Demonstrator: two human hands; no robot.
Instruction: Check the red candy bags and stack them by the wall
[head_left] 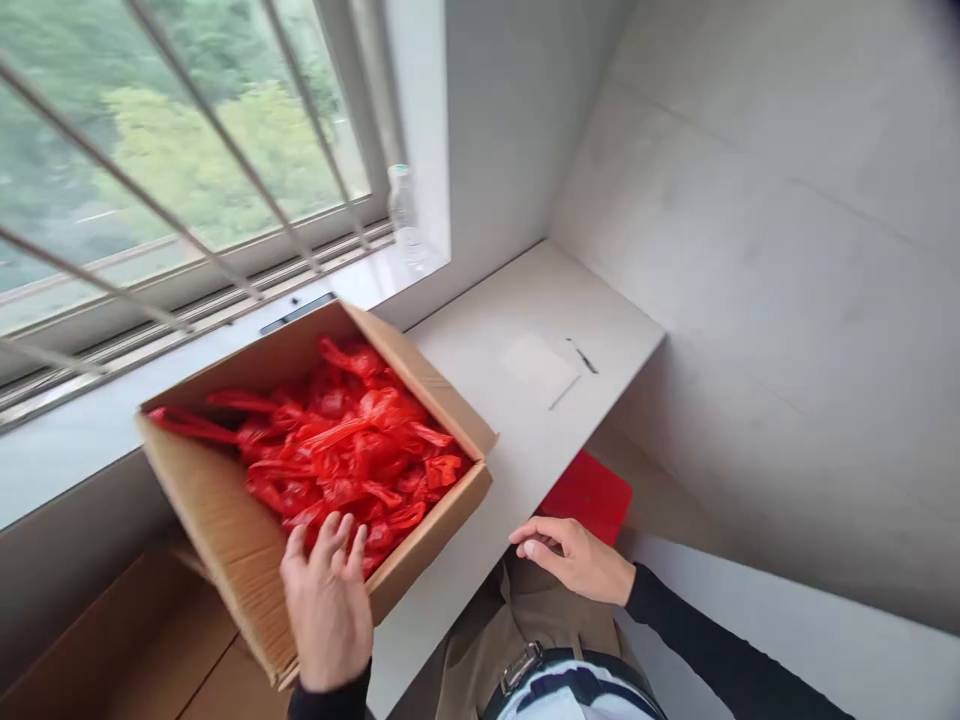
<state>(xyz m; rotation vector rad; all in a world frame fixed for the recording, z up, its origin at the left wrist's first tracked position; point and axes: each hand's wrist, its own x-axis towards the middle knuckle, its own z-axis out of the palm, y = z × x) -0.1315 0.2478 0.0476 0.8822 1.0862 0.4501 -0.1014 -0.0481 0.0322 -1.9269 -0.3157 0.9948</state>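
Note:
A cardboard box (420, 375) stands tilted in view on the left, its top flaps up, filled with knotted red plastic bags (360, 440). My left hand (330, 610) is at the box's near edge with its fingers spread, their tips over the bags. It grips nothing that I can see; whether the fingertips touch the plastic is unclear. To the right, past the table's front edge, my right hand (581, 560) hovers in front of my body. Its fingers are loosely bent, with no object visible in them.
The white table (502, 330) runs to the right wall, with a small dark thin object (581, 355) on it. A clear bottle (403, 215) stands on the windowsill beside the barred window. Below are a red seat-like surface (589, 495) and another cardboard box (142, 630).

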